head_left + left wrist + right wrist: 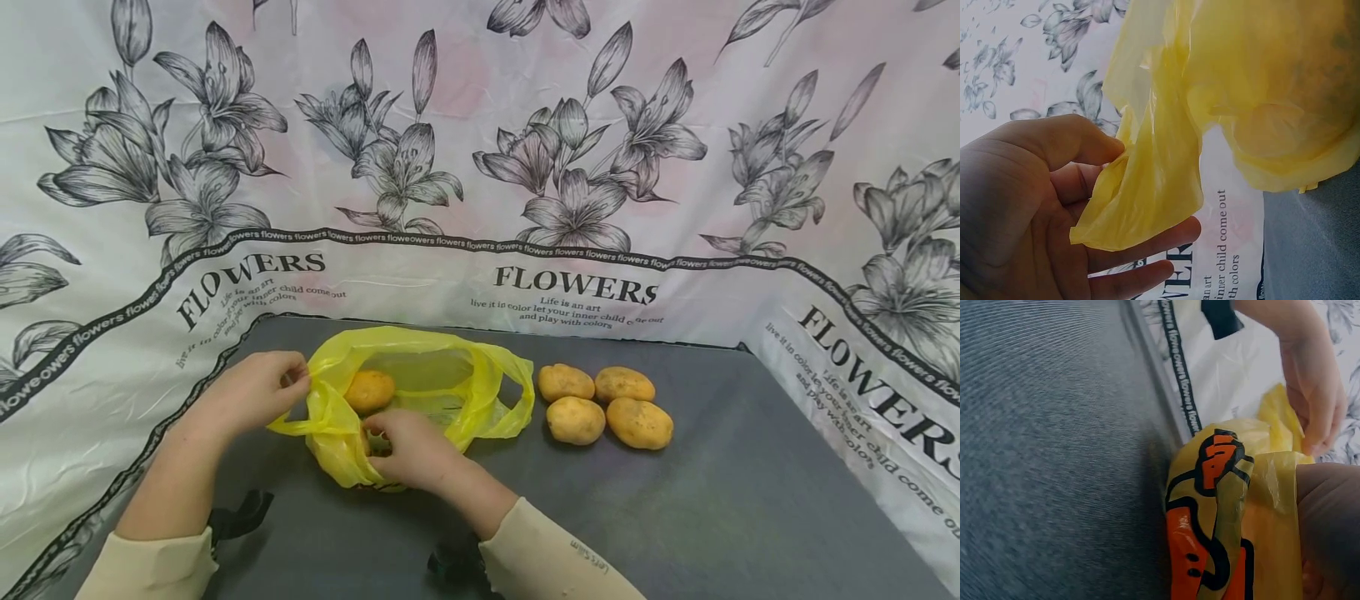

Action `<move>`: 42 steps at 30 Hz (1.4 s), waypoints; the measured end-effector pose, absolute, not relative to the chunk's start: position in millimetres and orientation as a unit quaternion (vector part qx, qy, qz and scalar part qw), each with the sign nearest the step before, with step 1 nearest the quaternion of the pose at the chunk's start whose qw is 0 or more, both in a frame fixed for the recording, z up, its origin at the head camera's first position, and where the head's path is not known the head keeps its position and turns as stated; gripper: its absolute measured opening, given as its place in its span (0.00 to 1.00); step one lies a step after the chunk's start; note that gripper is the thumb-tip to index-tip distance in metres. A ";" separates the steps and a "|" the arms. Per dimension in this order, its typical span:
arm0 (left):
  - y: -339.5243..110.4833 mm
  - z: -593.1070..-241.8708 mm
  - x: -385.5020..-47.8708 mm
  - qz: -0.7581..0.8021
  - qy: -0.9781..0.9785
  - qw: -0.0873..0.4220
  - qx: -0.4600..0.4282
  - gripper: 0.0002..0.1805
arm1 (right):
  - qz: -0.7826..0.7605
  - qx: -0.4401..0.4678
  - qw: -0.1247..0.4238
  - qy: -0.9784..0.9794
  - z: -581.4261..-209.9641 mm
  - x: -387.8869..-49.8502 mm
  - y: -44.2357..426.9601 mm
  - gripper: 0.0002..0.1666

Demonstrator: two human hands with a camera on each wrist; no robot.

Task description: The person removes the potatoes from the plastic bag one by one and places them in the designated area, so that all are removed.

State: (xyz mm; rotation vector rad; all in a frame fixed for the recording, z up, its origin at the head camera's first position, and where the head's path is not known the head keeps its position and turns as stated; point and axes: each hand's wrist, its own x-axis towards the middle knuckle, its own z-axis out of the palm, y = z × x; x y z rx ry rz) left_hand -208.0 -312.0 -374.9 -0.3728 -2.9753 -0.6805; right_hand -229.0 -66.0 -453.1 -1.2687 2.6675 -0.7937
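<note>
- The yellow bag (333, 458) is on the grey table (727, 467), in front of the person and a little to the left; its mouth is open upward.
- Inside the bag, 1 potato (371, 391) can be seen through the mouth. Another 4 potatoes (618, 415) lie close together on the table, to the right of the bag.
- The left hand (257, 387) pinches the thin film at the left side of the bag, between thumb and fingers, as the left wrist view shows.
- The right hand (414, 452) is at the near rim, with its fingertips inside the bag. If they hold a potato or only the film, I cannot tell. The 2 hands are apart.
- In my judgement, the step in hand is the putting of potatoes into the bag, and it is only partly done.
- The next move probably calls for the right hand to come out and reach for the potato nearest to the bag (566, 383), while the left hand supports the mouth. The soft rim could fold inward and block the way.
</note>
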 end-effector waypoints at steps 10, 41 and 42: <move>-313.0 -373.7 -208.7 -0.228 -0.966 0.029 -0.118 0.06 | -0.252 -0.420 0.006 0.872 -462.9 -222.5 -73.6 0.17; -311.3 -374.4 -206.6 -0.221 -0.968 0.032 -0.112 0.06 | -0.289 -0.368 -0.022 0.884 -467.3 -220.3 -76.4 0.27; -311.4 -374.2 -206.7 -0.221 -0.968 0.032 -0.114 0.07 | -0.286 -0.368 -0.023 0.884 -467.1 -220.0 -76.0 0.28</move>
